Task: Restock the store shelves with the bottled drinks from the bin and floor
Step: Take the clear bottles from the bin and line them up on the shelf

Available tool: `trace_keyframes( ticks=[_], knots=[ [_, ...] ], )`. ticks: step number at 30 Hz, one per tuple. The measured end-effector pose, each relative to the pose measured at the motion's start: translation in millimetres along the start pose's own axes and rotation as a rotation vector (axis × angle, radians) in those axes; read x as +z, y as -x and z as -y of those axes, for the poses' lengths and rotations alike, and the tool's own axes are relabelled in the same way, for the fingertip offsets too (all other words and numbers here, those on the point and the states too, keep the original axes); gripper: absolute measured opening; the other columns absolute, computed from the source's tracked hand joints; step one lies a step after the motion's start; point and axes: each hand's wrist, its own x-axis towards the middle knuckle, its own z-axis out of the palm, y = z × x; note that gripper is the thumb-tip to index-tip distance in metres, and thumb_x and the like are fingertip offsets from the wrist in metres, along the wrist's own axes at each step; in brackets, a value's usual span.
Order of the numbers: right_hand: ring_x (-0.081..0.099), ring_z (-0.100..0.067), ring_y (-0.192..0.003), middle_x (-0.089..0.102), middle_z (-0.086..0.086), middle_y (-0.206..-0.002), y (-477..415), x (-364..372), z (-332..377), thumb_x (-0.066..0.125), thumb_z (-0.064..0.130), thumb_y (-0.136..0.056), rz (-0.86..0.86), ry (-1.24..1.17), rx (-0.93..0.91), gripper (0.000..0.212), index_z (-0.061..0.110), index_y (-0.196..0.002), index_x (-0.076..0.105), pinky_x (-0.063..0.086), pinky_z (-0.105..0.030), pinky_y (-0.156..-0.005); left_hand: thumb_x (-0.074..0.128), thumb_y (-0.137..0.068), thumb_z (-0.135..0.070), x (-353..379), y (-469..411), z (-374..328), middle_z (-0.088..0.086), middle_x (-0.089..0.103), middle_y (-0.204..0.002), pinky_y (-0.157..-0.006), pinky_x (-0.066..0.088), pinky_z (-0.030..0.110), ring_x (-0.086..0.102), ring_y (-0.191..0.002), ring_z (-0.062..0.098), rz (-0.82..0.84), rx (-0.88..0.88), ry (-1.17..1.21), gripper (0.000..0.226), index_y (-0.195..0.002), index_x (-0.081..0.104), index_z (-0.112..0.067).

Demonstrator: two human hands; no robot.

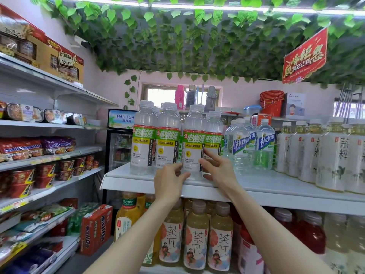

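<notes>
Fingers (176,168) of the left hand (169,181) are curled round the lower left side of a clear electrolyte bottle (194,139). The right hand (219,169) is closed narrowly on its right side, thumb beneath. Four such bottles are counted in the front row on the white shelf (276,186), the held one third from the left. Two front water bottles (264,143) stand right of it and three peach-labelled tea bottles (197,240) below it. Both forearms are stretched upward.

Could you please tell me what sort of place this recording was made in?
Most likely a small convenience store: electrolyte drink bottles stand in rows on a white shelf, red cup noodles sit on racks at left, and a red promotional sign hangs overhead.
</notes>
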Motion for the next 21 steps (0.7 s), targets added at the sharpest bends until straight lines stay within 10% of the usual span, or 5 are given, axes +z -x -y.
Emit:
trace_keyframes(
  ticks=[21],
  knots=[
    [0.068,-0.019,-0.09,0.069,-0.001,-0.099,50.6,-50.4,63.7,0.07,0.025,-0.086,-0.084,0.081,-0.11,0.041,0.016,-0.124,0.058,0.056,-0.031,-0.073,0.076,-0.078,-0.031,-33.9,33.8,-69.7,-0.004,0.064,-0.11,-0.078,0.045,0.013,0.06,-0.1,0.006,0.26,-0.032,0.383,0.058,-0.129,0.054,-0.015]
  ],
)
